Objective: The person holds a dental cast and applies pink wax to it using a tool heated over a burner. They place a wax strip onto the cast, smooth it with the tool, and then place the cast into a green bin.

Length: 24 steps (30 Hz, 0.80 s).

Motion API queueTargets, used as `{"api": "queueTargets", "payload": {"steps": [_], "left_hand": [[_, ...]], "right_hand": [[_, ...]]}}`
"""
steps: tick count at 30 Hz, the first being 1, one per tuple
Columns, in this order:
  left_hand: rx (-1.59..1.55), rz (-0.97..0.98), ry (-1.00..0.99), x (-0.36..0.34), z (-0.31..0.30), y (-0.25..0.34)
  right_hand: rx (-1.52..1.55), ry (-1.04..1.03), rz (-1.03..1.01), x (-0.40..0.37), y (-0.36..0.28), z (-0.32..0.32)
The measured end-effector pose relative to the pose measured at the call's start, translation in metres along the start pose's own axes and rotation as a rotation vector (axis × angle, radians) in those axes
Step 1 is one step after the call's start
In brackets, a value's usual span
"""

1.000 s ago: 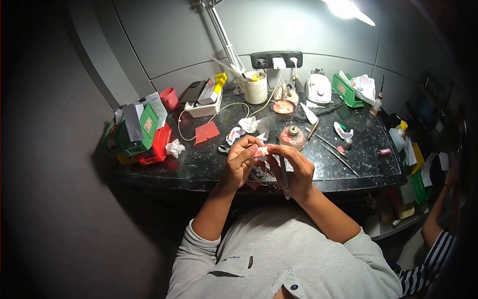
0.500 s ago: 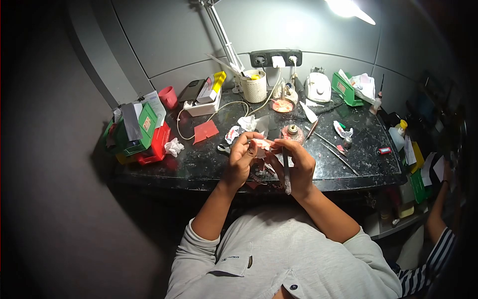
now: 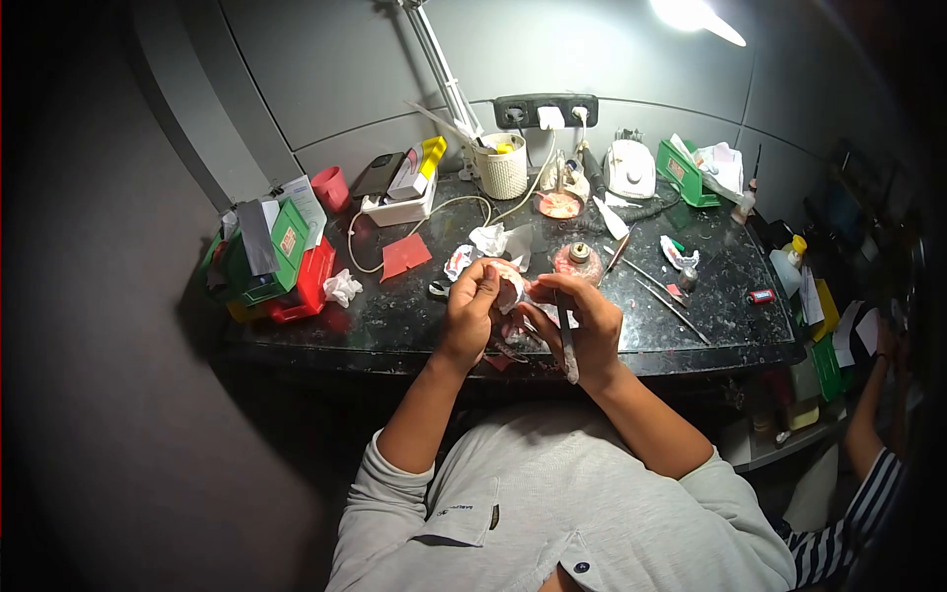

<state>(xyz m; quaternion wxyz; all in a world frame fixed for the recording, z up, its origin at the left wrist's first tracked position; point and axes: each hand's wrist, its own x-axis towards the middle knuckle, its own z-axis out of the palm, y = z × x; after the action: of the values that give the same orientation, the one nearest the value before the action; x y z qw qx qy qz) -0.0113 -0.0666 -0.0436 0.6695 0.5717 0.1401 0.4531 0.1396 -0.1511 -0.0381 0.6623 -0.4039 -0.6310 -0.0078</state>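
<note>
Near the front edge of the dark speckled worktop [image 3: 395, 331], my left hand [image 3: 470, 316] grips a small pink and white piece [image 3: 510, 287], which looks like a dental model. My right hand [image 3: 584, 326] is closed around a thin dark tool [image 3: 566, 340], its handle end pointing down towards me. The fingertips of my right hand are beside the piece, and the tool's working tip cannot be made out. Just behind my hands stands a round glass jar or burner [image 3: 578, 262] with a metal cap. Crumpled white paper [image 3: 488, 239] lies behind the piece.
A red wax sheet [image 3: 405, 257], white tray [image 3: 400, 209] and green bin [image 3: 281, 257] are at left. Behind stands a woven cup [image 3: 502, 168]. Metal tools [image 3: 674, 309], a dental model [image 3: 679, 255] and a red lighter [image 3: 761, 297] lie right. A co-worker's striped sleeve [image 3: 848, 533] shows lower right.
My left hand has turned the pink and white piece, so more of its white side shows. My right hand and its tool have hardly moved.
</note>
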Motion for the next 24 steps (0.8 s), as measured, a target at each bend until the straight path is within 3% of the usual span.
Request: {"api": "queueTargets", "payload": {"steps": [10, 14, 16, 24], "left_hand": [[-0.054, -0.044, 0.038, -0.005, 0.004, 0.012], [0.157, -0.034, 0.024, -0.006, 0.005, 0.011], [0.231, 0.069, -0.072, -0.004, 0.004, 0.003], [0.632, 0.09, -0.151, -0.015, 0.018, 0.015]], "right_hand": [[0.064, -0.028, -0.038, 0.002, 0.002, -0.006], [0.129, -0.113, 0.026, 0.004, 0.0, -0.018], [0.087, -0.174, 0.019, 0.009, -0.007, -0.029], [0.056, -0.369, -0.097, 0.025, -0.02, -0.048]]}}
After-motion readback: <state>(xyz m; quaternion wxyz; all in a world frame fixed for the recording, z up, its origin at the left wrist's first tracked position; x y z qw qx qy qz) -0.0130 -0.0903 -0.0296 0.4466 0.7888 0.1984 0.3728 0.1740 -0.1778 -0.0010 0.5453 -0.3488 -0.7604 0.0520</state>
